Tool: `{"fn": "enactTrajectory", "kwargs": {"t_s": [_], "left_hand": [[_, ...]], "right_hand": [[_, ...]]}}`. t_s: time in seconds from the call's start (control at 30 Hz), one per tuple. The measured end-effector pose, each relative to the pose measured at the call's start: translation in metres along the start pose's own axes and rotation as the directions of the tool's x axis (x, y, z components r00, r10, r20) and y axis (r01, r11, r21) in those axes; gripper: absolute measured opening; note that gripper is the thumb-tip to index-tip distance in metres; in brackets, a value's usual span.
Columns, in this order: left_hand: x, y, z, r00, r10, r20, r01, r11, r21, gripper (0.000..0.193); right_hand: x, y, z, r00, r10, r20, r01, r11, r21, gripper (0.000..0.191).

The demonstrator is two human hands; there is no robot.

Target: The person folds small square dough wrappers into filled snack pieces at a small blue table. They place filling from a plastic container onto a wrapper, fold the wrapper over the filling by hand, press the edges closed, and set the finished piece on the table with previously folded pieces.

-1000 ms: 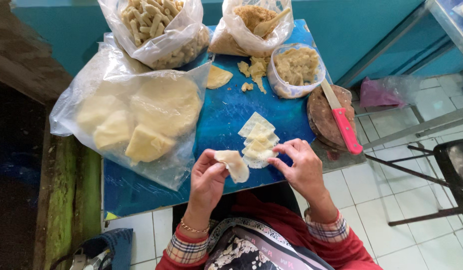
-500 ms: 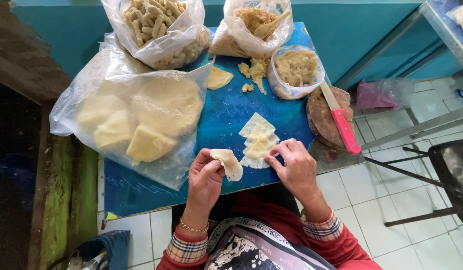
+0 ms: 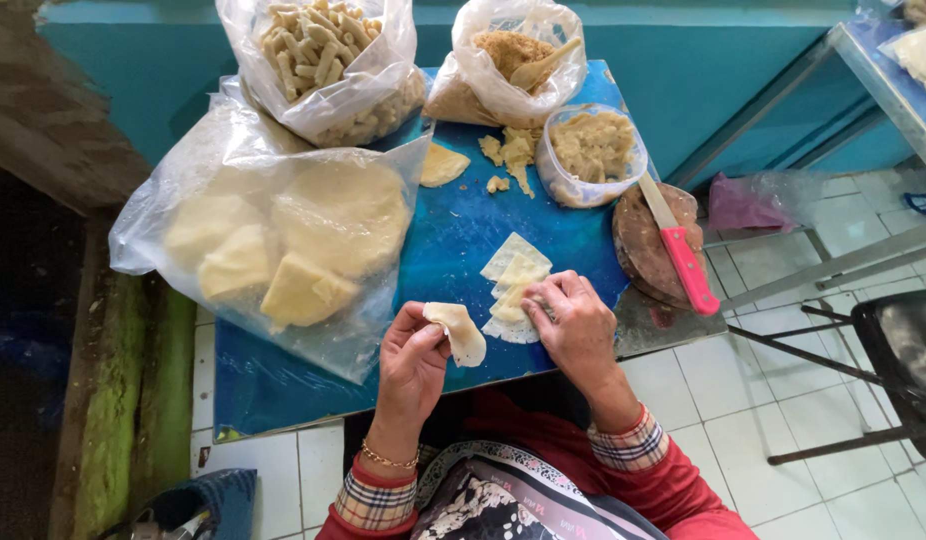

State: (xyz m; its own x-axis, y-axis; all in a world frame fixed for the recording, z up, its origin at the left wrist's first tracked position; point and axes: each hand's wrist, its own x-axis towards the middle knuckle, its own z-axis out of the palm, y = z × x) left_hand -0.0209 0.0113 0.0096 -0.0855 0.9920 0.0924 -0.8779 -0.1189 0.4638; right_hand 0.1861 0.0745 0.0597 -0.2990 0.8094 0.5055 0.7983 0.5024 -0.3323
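1. The left hand (image 3: 413,352) is closed around a pale folded dough wrapper (image 3: 459,331), pinched between thumb and fingers just above the near edge of the blue table (image 3: 453,235).
2. The right hand (image 3: 575,322) rests curled on a stack of thin wrappers (image 3: 513,277); its fingers cover the stack's right side, so I cannot tell whether it grips one.
3. The large clear bag (image 3: 273,240) at left holds pale dough slabs, blurred by the plastic.
4. At the far edge, a bag of rolled pieces (image 3: 328,55) and a bag of brown crumbs (image 3: 513,60) are cut off by the top of the frame.
5. A clear tub of filling (image 3: 591,150) sits beside a pink-handled knife (image 3: 678,250) on a round brown board (image 3: 643,240).
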Motion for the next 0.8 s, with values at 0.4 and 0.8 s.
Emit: {"fn": "enactTrajectory", "kwargs": {"t_s": [0.4,0.8], "left_hand": [[-0.0004,-0.0004,-0.0012,1.0,0.005,0.009,-0.005,1.0,-0.017,0.015],[-0.0019,0.0,-0.0004,1.0,0.003,0.007,-0.003,1.0,-0.01,0.015]], "right_hand": [[0.0066,-0.0019,0.0012,0.999,-0.002,0.036,0.001,1.0,0.025,0.011],[0.0015,-0.0012,-0.0014,0.998,-0.043,-0.047,0.042,0.999,-0.03,0.016]]}}
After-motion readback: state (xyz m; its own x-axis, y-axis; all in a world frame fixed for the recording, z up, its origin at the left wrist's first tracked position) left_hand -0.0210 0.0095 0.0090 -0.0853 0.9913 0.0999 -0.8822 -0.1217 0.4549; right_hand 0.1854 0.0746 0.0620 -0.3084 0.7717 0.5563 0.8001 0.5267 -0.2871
